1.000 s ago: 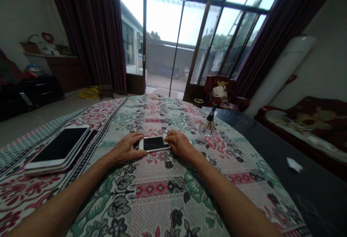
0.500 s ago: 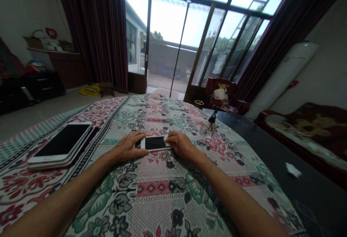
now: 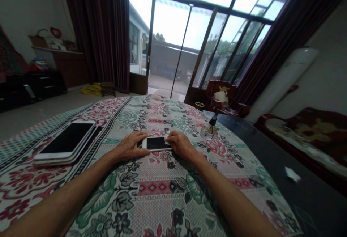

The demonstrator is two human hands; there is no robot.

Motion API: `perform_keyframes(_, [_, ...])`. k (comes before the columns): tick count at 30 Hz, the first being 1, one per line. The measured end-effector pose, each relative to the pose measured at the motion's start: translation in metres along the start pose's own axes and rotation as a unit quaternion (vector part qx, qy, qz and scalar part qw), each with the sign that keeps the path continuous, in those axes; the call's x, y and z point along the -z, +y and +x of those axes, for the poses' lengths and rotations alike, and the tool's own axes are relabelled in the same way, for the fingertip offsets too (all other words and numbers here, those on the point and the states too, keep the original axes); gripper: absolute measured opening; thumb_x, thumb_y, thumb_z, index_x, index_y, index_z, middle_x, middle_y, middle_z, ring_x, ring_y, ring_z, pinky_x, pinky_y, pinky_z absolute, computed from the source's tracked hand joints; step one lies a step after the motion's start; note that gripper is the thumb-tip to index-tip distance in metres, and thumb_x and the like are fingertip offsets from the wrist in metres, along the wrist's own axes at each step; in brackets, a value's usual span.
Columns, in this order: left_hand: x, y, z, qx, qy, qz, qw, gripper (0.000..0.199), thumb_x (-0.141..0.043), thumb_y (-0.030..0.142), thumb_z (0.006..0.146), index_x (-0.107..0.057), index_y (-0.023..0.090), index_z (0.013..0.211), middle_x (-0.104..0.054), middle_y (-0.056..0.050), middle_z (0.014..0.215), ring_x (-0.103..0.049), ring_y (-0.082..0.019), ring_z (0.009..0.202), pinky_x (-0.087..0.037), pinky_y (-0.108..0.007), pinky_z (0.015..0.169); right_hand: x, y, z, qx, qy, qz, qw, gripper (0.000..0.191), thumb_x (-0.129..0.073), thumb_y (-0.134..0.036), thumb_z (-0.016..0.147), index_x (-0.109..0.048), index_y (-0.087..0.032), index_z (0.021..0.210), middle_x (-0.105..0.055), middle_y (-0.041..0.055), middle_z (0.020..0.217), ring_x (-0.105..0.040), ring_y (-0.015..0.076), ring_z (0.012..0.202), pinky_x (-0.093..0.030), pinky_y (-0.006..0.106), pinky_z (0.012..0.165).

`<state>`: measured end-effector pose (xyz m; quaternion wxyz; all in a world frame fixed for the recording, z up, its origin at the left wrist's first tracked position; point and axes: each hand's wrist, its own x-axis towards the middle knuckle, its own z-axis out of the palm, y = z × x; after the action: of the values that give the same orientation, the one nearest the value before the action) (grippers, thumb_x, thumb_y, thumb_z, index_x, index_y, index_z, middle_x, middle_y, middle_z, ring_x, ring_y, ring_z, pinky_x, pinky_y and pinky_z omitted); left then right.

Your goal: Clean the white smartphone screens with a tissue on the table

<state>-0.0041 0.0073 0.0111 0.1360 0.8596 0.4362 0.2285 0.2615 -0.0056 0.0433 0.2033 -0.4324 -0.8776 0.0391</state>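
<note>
A white smartphone (image 3: 155, 143) with a dark screen lies face up on the patterned tablecloth in front of me. Its left end is gripped by my left hand (image 3: 132, 145), thumb along the near edge and fingers at the far edge. Over the phone's right end, my right hand (image 3: 180, 144) is closed, its fingertips pinching a small white piece of tissue (image 3: 166, 140) against the screen. Most of that piece is hidden by the fingers, as is the phone's right end.
At left lies a stack of smartphones (image 3: 65, 141), a white one on top. A glass bottle with a black dropper-like top (image 3: 210, 128) stands beyond my right hand. A crumpled white scrap (image 3: 292, 174) rests on the dark surface (image 3: 273, 157) at right.
The camera view has shifted slightly. My left hand still grips the phone, and my right fingertips stay at its right end with hardly any visible movement.
</note>
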Motion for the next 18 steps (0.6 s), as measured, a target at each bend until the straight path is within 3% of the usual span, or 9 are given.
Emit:
perform_keyframes(8, [-0.002,-0.003,0.0,-0.006,0.007,0.004,1.0,0.062,-0.064,0.055,0.074,-0.058,0.023,0.126,-0.054,-0.011,0.137,-0.046,-0.031,0.127,-0.034,-0.045,0.109,0.012,-0.018,-0.03,0.025,-0.042,0.009,0.999,0.027,-0.048,-0.007,0.09,-0.073,-0.017,0.089,-0.065,0.0075,0.093,-0.056,0.0164,0.089,-0.043,0.026,0.08])
perform_keyframes(18, [-0.001,-0.002,0.001,-0.01,0.003,0.001,1.0,0.061,-0.065,0.055,0.073,-0.059,0.022,0.125,-0.054,-0.011,0.138,-0.046,-0.031,0.127,-0.035,-0.046,0.108,0.0,-0.015,-0.001,-0.042,-0.006,-0.02,0.999,0.029,-0.044,-0.008,0.092,-0.071,-0.016,0.097,-0.061,0.0085,0.1,-0.052,0.0177,0.092,-0.04,0.026,0.083])
